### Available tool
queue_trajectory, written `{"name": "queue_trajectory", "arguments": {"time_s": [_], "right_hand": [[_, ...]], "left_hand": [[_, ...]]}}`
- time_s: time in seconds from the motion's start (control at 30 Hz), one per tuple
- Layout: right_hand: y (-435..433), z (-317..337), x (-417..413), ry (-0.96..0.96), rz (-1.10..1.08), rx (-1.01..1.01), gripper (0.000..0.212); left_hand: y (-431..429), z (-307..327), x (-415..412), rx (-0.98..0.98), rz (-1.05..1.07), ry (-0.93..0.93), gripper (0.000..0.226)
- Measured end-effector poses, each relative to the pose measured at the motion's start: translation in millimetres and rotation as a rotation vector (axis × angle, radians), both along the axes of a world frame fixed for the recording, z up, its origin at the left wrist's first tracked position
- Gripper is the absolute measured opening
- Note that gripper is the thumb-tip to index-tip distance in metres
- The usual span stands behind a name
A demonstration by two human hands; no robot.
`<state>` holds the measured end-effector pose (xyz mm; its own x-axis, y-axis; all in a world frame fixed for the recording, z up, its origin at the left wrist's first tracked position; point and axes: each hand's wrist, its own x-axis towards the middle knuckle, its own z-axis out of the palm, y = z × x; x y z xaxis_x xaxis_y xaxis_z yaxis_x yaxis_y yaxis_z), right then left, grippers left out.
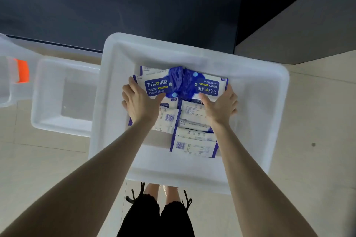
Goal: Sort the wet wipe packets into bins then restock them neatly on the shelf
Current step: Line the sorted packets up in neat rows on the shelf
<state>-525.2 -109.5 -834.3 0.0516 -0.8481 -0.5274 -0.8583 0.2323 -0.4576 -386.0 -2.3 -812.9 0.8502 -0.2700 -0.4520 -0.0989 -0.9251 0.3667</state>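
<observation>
Basically mid-sort, I'd say. Both hands were inside the large white bin (pixel 260 102), on the top two wipe packets. Left hand (pixel 141 102) gripped the left packet (pixel 156 85) at its outer edge, thumb on top and fingers curled over the side. Right hand (pixel 221 107) mirrored that on the right packet (pixel 209 85). More packets (pixel 192 146) lay back-side up beneath. The small white bin (pixel 50 92) alongside showed no packets. Next move probably needs a level two-handed lift.
</observation>
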Motion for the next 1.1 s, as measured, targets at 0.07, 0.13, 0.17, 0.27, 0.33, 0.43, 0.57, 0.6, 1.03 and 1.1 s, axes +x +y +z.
{"name": "queue_trajectory", "arguments": {"time_s": [0.07,0.13,0.17,0.27,0.33,0.43,0.57,0.6,1.03,1.1], "right_hand": [[-3,-4,2,0.047,-0.016,-0.036,0.087],[-5,-6,4,0.024,-0.062,-0.016,0.078],[-5,-7,4,-0.023,-0.096,0.000,0.070],[-2,-1,0,-0.181,-0.187,0.027,0.044],[0,13,-3,-0.258,-0.230,0.063,0.034],[7,51,-10,-0.376,-0.330,0.150,0.033],[19,135,-22,-0.595,-0.393,0.267,0.040],[23,156,-24,-0.629,-0.394,0.286,0.040],[32,476,-28,-1.021,-0.151,0.328,0.023],[31,514,-22,-1.094,-0.051,0.309,0.032]], "left_hand": [[1,-3,3,-0.023,0.008,0.001,0.089],[2,-2,6,-0.090,0.040,0.043,0.081],[3,-1,8,-0.127,0.059,0.059,0.076],[5,6,11,-0.210,0.079,0.118,0.055],[6,14,12,-0.266,0.120,0.187,0.044],[14,38,6,-0.312,0.194,0.250,0.044],[31,104,-12,-0.427,0.290,0.327,0.030],[36,122,-16,-0.466,0.321,0.351,0.025],[59,454,-63,-1.158,0.492,0.598,0.015],[54,491,-66,-1.238,0.432,0.571,0.014]]}}
